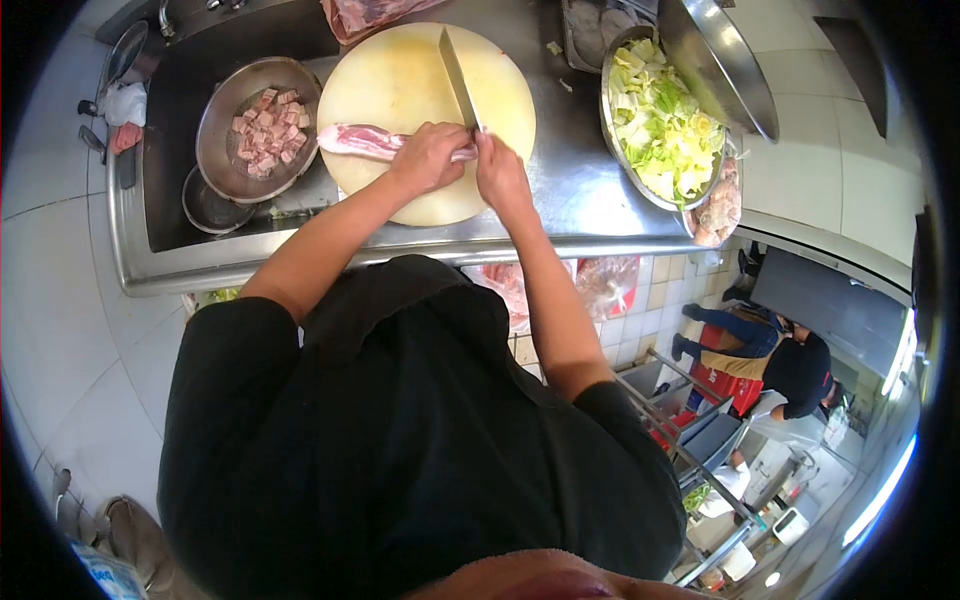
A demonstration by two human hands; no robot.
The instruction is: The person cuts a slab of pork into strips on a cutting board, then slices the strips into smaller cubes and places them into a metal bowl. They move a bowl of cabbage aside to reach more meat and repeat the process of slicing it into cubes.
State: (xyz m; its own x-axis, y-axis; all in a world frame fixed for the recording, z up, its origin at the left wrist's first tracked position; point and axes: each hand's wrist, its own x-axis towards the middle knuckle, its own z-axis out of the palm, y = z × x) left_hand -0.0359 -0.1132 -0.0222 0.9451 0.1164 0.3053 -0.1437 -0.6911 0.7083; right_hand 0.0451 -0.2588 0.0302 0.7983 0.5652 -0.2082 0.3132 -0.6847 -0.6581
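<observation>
A strip of pork belly (360,141) lies across the round cutting board (400,75). My left hand (430,158) is closed over its right part, pressing it to the board. In my right hand (502,175) is the handle of a kitchen knife (458,80), its long blade pointing to the board's far edge. The blade's near end is beside the right end of the strip, close to my left fingertips. To the left, a metal bowl (210,135) holds cubes of pink meat (271,130).
A larger piece of raw meat (375,14) lies behind the board. On the steel counter (570,170) at right stands a bowl of chopped cabbage (665,125), with a tilted metal bowl (720,60) beside it. A small pot (212,208) sits in the sink at left. Another person (790,365) is in the background.
</observation>
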